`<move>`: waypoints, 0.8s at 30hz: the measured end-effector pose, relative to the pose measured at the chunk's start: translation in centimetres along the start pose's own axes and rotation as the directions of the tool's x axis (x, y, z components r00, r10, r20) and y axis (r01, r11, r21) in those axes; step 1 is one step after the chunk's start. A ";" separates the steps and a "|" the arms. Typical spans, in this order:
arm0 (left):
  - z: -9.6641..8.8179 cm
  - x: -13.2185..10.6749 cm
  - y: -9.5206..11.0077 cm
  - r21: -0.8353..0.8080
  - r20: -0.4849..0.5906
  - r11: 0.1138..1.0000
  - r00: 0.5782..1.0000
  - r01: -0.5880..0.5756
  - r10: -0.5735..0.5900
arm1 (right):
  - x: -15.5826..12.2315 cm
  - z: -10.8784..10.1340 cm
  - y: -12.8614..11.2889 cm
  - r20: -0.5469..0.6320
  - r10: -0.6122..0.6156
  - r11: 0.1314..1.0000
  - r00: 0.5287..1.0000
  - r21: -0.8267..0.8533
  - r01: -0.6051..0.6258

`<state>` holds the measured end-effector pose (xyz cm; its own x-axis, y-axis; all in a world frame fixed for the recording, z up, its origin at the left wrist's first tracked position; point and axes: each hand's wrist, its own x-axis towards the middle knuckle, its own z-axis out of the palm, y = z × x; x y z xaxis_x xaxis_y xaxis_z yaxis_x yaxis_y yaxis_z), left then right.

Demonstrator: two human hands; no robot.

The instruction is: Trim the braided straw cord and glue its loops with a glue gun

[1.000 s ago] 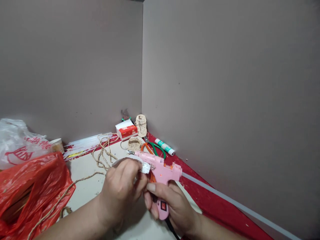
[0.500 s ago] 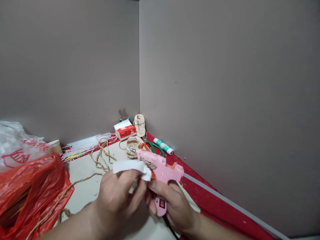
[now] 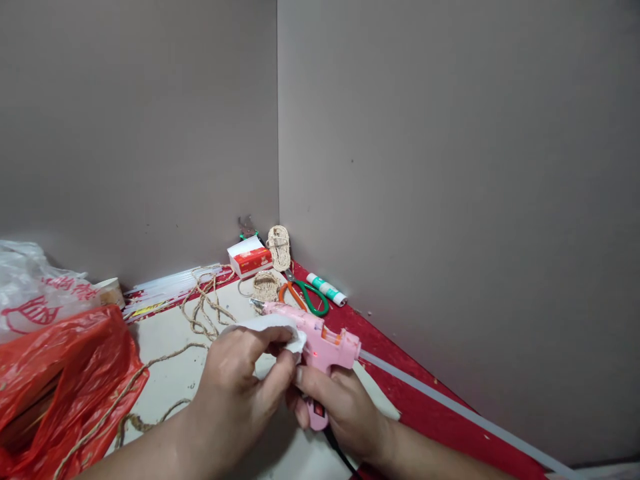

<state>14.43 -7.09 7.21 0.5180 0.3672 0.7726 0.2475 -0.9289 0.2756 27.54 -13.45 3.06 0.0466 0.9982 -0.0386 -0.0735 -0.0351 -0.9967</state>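
Note:
A pink hot glue gun (image 3: pixel 323 337) is gripped by its handle in my right hand (image 3: pixel 345 407). Its metal nozzle points to the upper left and a small red light glows on its side. From its rear a long translucent glue stick (image 3: pixel 450 407) runs down to the right. My left hand (image 3: pixel 245 373) pinches a folded white tissue (image 3: pixel 265 325) between thumb and fingers, close against the gun's front side. Just beyond the nozzle lies a small woven rope sandal (image 3: pixel 266 285), partly hidden. A second woven sandal (image 3: pixel 279 247) leans against the wall.
Scissors with orange and green handles (image 3: pixel 313 297) lie beside a green-and-white roll (image 3: pixel 327 289). A red tissue box (image 3: pixel 250 259) stands in the corner. Leftward are glue sticks (image 3: pixel 170 288), twisted rope (image 3: pixel 203 303), a paper cup (image 3: pixel 110 292), a red bag (image 3: pixel 75 373) and a white bag (image 3: pixel 40 290).
The glue gun has tilted and shifted slightly left, exposing more of the scissors. My left fingers have curled further over the tissue, which sits closer to the gun.

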 end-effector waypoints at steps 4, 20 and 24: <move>0.1 0.0 0.0 -0.025 -0.003 0.999 1.000 0.025 -0.025 | 0.0 0.0 -0.3 -0.002 0.016 0.999 1.000 -0.032 -0.016; 0.7 -0.7 -0.8 0.242 0.069 0.956 0.986 -0.164 0.152 | 0.1 0.6 0.4 -0.070 0.017 1.000 0.997 0.015 -0.016; 0.8 -0.9 -2.1 0.341 0.083 0.913 0.974 -0.225 0.209 | 0.2 0.7 0.3 -0.066 -0.003 0.999 0.998 0.054 0.007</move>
<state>14.10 -5.47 5.44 0.6246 0.1682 0.7626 0.3886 -0.9140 -0.1167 26.83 -13.26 2.84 0.1126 0.9928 -0.0402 -0.1272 -0.0258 -0.9915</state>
